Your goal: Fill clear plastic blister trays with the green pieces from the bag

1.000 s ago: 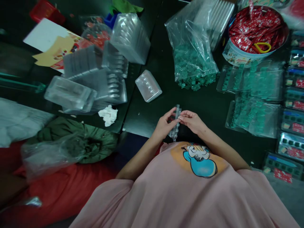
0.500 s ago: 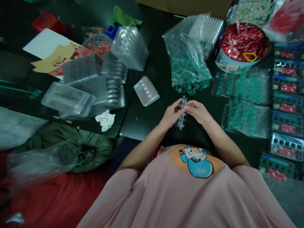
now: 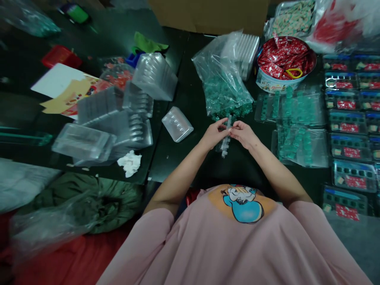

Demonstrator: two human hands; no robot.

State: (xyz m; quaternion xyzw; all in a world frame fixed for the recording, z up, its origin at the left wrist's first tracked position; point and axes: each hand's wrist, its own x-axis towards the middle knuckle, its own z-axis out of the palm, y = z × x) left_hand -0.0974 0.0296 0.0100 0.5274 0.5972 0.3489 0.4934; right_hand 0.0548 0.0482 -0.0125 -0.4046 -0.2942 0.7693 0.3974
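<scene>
In front of my chest, a narrow clear plastic strip point(image 3: 225, 146) with small tabs along its edge is between my hands. My left hand point(image 3: 214, 133) pinches it from the left between thumb and fingers. From the other side, the fingertips of my right hand point(image 3: 242, 134) close on its upper part. Just beyond my hands lies a clear bag point(image 3: 221, 93), with small green plastic pieces in it and at its mouth. To the left of my left hand sits a single clear plastic tray point(image 3: 177, 124).
Stacks of clear trays point(image 3: 103, 109) and a crumpled white tissue point(image 3: 130, 163) lie on the left. At the right are green strips point(image 3: 299, 142), a round tin point(image 3: 280, 84) of red packets with yellow-handled scissors point(image 3: 293, 73), and rows of filled trays point(image 3: 346, 144).
The view has shifted, so most things on the table sit a little lower or further left. Both hands keep hold of the clear strip, with only slight finger movement.
</scene>
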